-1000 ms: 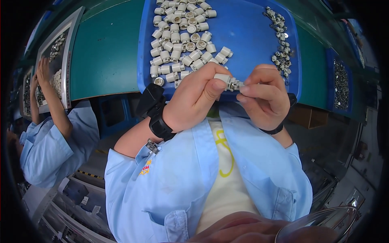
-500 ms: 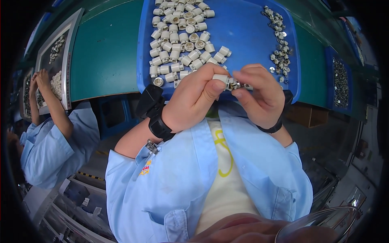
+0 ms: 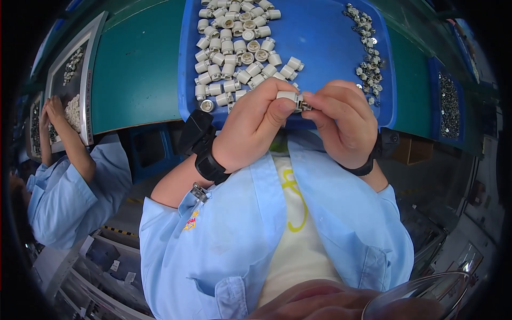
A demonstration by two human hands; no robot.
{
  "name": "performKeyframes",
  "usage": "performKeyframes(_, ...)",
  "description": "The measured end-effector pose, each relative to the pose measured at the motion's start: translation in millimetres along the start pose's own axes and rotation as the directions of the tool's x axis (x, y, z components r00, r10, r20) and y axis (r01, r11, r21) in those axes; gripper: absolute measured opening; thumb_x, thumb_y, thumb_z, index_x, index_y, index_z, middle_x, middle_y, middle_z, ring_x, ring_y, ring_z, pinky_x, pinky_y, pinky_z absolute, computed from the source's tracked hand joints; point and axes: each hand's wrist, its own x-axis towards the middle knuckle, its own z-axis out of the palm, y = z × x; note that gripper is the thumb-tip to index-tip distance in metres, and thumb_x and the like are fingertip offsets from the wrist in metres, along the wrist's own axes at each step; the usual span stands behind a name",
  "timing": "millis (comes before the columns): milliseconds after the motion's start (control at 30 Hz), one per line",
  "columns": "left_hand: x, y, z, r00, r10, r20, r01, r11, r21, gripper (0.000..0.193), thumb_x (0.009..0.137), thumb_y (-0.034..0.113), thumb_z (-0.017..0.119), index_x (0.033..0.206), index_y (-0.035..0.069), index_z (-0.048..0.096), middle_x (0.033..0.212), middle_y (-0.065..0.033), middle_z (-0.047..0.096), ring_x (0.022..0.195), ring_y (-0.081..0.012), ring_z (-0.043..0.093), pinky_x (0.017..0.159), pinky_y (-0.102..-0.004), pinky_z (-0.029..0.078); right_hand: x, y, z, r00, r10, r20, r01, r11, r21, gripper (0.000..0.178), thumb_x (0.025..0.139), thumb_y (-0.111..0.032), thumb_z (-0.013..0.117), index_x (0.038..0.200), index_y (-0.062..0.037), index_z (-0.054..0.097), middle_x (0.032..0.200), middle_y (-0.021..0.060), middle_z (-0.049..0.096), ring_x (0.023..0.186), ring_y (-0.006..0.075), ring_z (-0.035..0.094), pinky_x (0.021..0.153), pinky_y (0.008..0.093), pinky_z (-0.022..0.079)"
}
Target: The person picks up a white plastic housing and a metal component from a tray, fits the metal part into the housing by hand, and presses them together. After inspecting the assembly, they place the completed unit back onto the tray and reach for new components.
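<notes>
Closed in nearer now at the fingertips of the right hand (image 3: 346, 120), more widely spread half a second ago; showing less of the metal end (image 3: 305, 105) on the white socket (image 3: 288, 96) as well, so perhaps pushed further in, or merely covered by fingers. Held near the centre of the frame, over the lower part of the blue tray (image 3: 320, 42), pinched between thumb and bent forefinger of the left hand (image 3: 248, 120). Lying nearly level, smooth, off-white and cylindrical, metal-tipped toward the right. Bent at the right thumb and forefinger beside that tip; cannot tell whether pinching or just touching.
</notes>
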Motion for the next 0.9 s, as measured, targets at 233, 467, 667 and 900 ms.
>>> performKeyframes(233, -0.8, 1.4, -0.3, 1.0, 0.005, 0.008, -0.004, 0.999, -0.049, 0.032, 0.093, 0.032, 0.043, 0.1, 0.001, 0.05, 0.069, -0.0034, 0.052, 0.06, -0.0102, 0.05, 0.057, -0.0231, 0.041, -2.2, -0.6, 3.8, 0.966, 0.257, -0.008, -0.239, 0.911, 0.336, 0.024, 0.068, 0.0, 0.07, 0.091, -0.0007, 0.061, 0.082, 0.0072, 0.061, 0.075, 0.0223, 0.055, 0.066, 0.0292, 0.044)
performKeyframes(467, -0.2, -1.4, -2.2, 1.0, 0.017, 0.005, -0.017, 0.998, -0.053, 0.034, 0.093, 0.034, 0.042, 0.099, 0.001, 0.05, 0.068, -0.0027, 0.051, 0.06, -0.0092, 0.049, 0.056, -0.0225, 0.041, -1.0, 4.5, 1.4, 0.996, 0.085, 0.029, -0.089, 0.978, 0.189, 0.023, 0.07, 0.003, 0.068, 0.091, 0.0, 0.06, 0.083, 0.0072, 0.062, 0.075, 0.0221, 0.055, 0.067, 0.0298, 0.044)
performKeyframes(667, 0.4, -0.7, -2.8, 1.0, 0.02, 0.015, -0.019, 0.999, -0.03, 0.035, 0.093, 0.035, 0.042, 0.099, 0.001, 0.05, 0.067, -0.0022, 0.05, 0.059, -0.0094, 0.048, 0.056, -0.0227, 0.04, 0.0, 1.1, 2.0, 0.998, 0.066, 0.013, -0.066, 0.993, 0.101, 0.022, 0.069, 0.002, 0.068, 0.088, -0.0005, 0.06, 0.08, 0.0072, 0.062, 0.073, 0.023, 0.055, 0.065, 0.0301, 0.044)
performKeyframes(900, 0.1, 0.5, -4.2, 1.0, 0.004, 0.004, -0.004, 1.0, -0.006, 0.037, 0.093, 0.036, 0.041, 0.097, 0.001, 0.05, 0.067, -0.0024, 0.05, 0.058, -0.01, 0.047, 0.055, -0.0232, 0.039, 5.7, -0.9, -0.1, 0.999, 0.024, 0.022, -0.024, 0.999, 0.024, 0.022, 0.067, 0.002, 0.069, 0.086, -0.0013, 0.059, 0.078, 0.0073, 0.061, 0.07, 0.0237, 0.055, 0.062, 0.0305, 0.045)
